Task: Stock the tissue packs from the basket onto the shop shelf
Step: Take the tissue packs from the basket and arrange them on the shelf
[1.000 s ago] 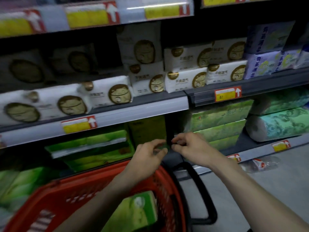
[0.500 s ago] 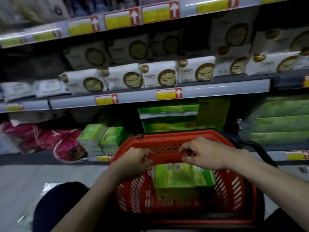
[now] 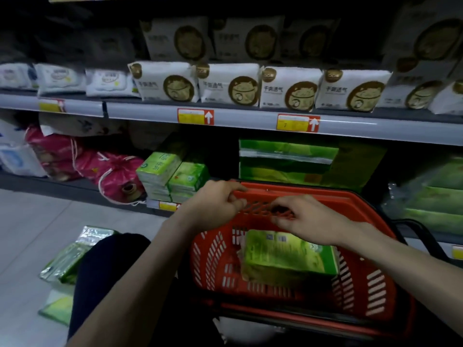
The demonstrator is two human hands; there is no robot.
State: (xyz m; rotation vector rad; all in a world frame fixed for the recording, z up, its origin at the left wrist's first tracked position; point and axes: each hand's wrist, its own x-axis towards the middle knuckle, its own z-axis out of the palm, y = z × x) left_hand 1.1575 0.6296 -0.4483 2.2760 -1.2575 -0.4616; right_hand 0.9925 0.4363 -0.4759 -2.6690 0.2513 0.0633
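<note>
- Two floor packs [image 3: 72, 259], green and lying flat, well left of the red basket [image 3: 375, 284], with a knee in dark cloth [image 3: 110, 271] between them and it.
- Beyond the basket's left side, on the bottom shelf [image 3: 50, 184]: pink drawstring bags [image 3: 117, 171], then small stacked green packs [image 3: 172, 171] near the basket's far-left corner.
- Left hand [image 3: 215, 204] at the left end of the basket's far rim, fingers curled over it and thumb below, pinching the rim.
- Inside the basket, on its floor: one green tissue pack [image 3: 288, 256], barcode side up.
- Right hand [image 3: 308, 219] just above that pack, fingertips bunched together and hooked into the lattice of the basket's far wall.
- Straight behind the basket: large green packs [image 3: 288, 156] on the bottom shelf.
- Higher than the basket, over a grey shelf edge [image 3: 150, 113]: a row of white packs [image 3: 230, 83].
- Right of the basket: a black handle [image 3: 426, 234] and wrapped green bundles [image 3: 436, 196].
</note>
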